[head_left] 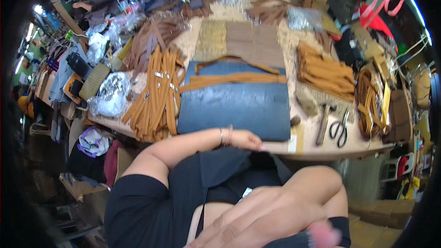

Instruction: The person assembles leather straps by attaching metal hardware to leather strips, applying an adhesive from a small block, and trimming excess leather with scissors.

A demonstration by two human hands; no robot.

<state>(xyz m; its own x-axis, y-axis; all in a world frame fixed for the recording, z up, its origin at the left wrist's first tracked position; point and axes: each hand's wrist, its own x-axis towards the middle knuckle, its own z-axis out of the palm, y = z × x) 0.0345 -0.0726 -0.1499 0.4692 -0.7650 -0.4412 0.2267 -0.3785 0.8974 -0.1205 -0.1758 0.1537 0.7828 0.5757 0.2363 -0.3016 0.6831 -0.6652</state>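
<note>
- Plastic bag (112,94), clear and crumpled: at 9 o'clock, taking the middle of the dark mat as the clock's centre.
- Brown strips (149,43): heaped at 10 o'clock.
- Tan straps with metal fittings (158,94): piled between 9 and 10 o'clock, beside the mat's left edge.
- Dark mat (234,115): flat on the table, bare over its nearer part.
- Curved strap (229,58): at 12 o'clock, along the mat's far edge.
- Flat tan strap (239,78): also at 12 o'clock, lying across the mat's far part, nearer than the curved strap.
- Left hand (247,139): between 5 and 6 o'clock, by the mat's near edge; fingers drawn in narrow, bands at the wrist. Whether it grips anything, cannot tell.
- Right hand (271,211): between 5 and 6 o'clock, farther out, close to the camera; blurred, fingers pointing lower left. Contents, cannot tell.
- Tan strip stack (324,76): between 2 and 3 o'clock.
- Hammer (323,126): between 3 and 4 o'clock, head away from the person.
- Scissors (343,126): just right of the hammer, handles toward the person.
- Looped bundle (366,105): tan and brown, at 3 o'clock.
</note>
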